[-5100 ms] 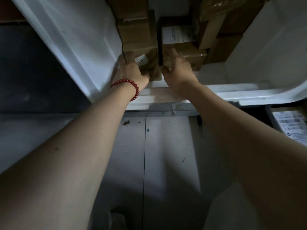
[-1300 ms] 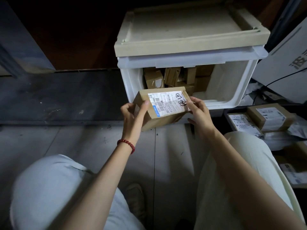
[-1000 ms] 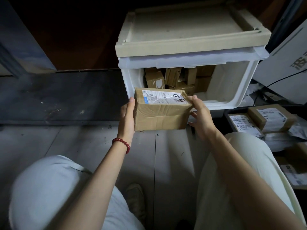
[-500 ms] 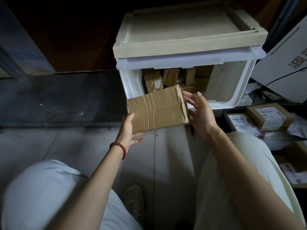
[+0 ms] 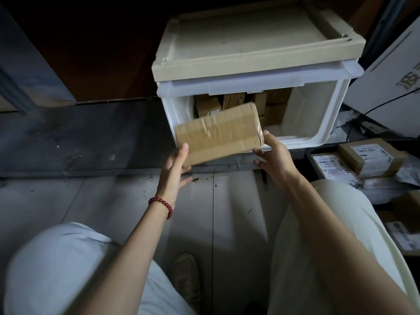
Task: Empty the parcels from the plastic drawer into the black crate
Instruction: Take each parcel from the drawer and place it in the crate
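The grey floor is dim, and a person sits low on it in pale trousers, knees apart, with a worn shoe showing between them. Straight ahead stands the white plastic drawer with a flat beige lid on top; its front is open, and several small cardboard parcels are stacked at the back. To the right, a big white carton with black characters leans behind the black crate, which sits low beside the drawer and holds parcels with white labels. In front of the drawer's mouth, clear of the floor, a brown cardboard parcel wrapped in clear tape is held tilted, its right end higher and its plain side facing up. The left hand grips the lower left corner, with the thumb pressed flat on the facing side and the fingers tucked underneath, mostly hidden. The right hand meets the right end, its thumb laid against that end and its fingers loosely bent and apart below the corner; I cannot tell whether they touch it. A red bead bracelet circles the left wrist.
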Tool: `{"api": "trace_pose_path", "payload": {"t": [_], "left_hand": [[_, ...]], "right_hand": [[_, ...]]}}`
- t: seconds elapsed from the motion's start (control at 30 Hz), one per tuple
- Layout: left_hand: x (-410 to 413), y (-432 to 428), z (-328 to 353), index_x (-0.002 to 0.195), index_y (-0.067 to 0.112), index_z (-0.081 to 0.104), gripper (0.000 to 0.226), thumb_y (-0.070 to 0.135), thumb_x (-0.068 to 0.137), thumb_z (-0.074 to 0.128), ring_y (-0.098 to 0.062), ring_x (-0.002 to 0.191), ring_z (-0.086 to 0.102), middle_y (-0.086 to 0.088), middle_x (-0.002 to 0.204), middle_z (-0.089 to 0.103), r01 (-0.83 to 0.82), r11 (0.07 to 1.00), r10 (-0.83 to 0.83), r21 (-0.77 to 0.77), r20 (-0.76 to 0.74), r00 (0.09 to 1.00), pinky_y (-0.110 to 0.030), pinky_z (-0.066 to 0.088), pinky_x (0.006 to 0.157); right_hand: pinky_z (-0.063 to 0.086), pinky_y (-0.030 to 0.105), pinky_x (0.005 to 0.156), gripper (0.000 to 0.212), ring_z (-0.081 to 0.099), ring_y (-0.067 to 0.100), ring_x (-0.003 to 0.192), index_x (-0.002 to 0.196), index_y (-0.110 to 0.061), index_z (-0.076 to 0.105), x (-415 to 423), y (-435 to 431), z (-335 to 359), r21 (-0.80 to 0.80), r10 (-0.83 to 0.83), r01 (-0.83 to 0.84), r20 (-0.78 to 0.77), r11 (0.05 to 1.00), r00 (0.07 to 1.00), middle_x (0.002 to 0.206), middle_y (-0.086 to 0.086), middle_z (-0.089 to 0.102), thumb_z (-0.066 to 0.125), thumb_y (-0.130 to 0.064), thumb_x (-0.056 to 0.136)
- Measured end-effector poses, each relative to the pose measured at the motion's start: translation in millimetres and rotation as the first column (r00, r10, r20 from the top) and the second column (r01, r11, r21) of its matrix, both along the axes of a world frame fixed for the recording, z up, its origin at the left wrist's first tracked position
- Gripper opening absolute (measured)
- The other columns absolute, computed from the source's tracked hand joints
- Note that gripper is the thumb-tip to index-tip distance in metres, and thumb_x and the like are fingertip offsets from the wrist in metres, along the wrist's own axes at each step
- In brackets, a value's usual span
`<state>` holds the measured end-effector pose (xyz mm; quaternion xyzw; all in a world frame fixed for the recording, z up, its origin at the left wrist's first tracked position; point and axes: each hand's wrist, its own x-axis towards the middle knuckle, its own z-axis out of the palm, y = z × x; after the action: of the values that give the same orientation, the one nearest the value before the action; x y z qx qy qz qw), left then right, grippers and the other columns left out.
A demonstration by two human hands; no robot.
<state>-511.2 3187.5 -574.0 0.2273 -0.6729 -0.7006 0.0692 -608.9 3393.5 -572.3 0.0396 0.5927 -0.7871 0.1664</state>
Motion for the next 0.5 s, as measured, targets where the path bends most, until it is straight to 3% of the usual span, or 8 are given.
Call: {"api": "trace_pose_path", "payload": {"t": [0.17,0.27,0.37,0.43,0.5], "left_hand": [[-3.4,-7.2,0.3,0.123,0.033,0.054,0.072,0.067,0.06,0.065,0.003,0.102,0.06,0.017,0.115,0.061,-0.002,0.996,-0.008,-0.088,-0.112,0.994,-0.02,0.052,0.077],[-2.6,-7.9,0.7,0.125,0.028,0.055,0.068,0.057,0.067,0.075,0.01,0.091,0.062,0.019,0.107,0.066,-0.019,0.987,-0.007,-0.159,-0.162,0.987,-0.01,0.048,0.067],[-2.2,-5.6,2.2,0.124,0.027,0.056,0.062,0.049,0.069,0.074,0.009,0.091,0.062,0.015,0.109,0.067,-0.016,0.976,-0.027,-0.216,-0.194,0.981,-0.006,0.047,0.066],[-1.7,-3.8,3.2,0.122,0.027,0.059,0.061,0.054,0.069,0.07,0.009,0.091,0.062,0.016,0.108,0.067,-0.054,0.968,0.006,-0.244,-0.195,0.981,-0.006,0.047,0.065],[-2.0,-4.2,2.2,0.12,0.03,0.061,0.057,0.061,0.072,0.068,0.006,0.093,0.063,0.019,0.105,0.067,-0.118,0.962,0.073,-0.245,-0.186,0.98,-0.011,0.049,0.068]], "right_hand": [[0.047,0.018,0.053,0.024,0.053,0.005,0.073,0.105,-0.018,0.069,-1.6,3.5,-10.1,0.062,0.096,-0.091,-0.074,0.994,0.993,0.089,-0.006,0.062,0.05,-0.032,0.099],[0.046,0.016,0.051,0.026,0.058,-0.004,0.062,0.095,-0.02,0.069,-0.5,4.4,-10.4,0.117,0.132,-0.122,-0.089,0.986,0.987,0.071,-0.014,0.065,0.051,-0.039,0.098],[0.046,0.018,0.054,0.031,0.057,-0.004,0.061,0.084,-0.025,0.062,-0.2,5.1,-9.3,0.172,0.105,-0.094,-0.051,0.981,0.993,0.059,-0.019,0.059,0.05,-0.05,0.095],[0.045,0.022,0.063,0.036,0.055,-0.001,0.065,0.079,-0.025,0.059,0.0,5.0,-9.7,0.213,0.087,-0.068,-0.079,0.975,0.993,0.066,-0.016,0.057,0.049,-0.057,0.093],[0.045,0.025,0.075,0.039,0.057,0.002,0.084,0.085,-0.03,0.061,1.3,4.5,-9.8,0.289,0.1,-0.056,-0.142,0.956,0.985,0.09,-0.012,0.06,0.045,-0.065,0.089]]}}
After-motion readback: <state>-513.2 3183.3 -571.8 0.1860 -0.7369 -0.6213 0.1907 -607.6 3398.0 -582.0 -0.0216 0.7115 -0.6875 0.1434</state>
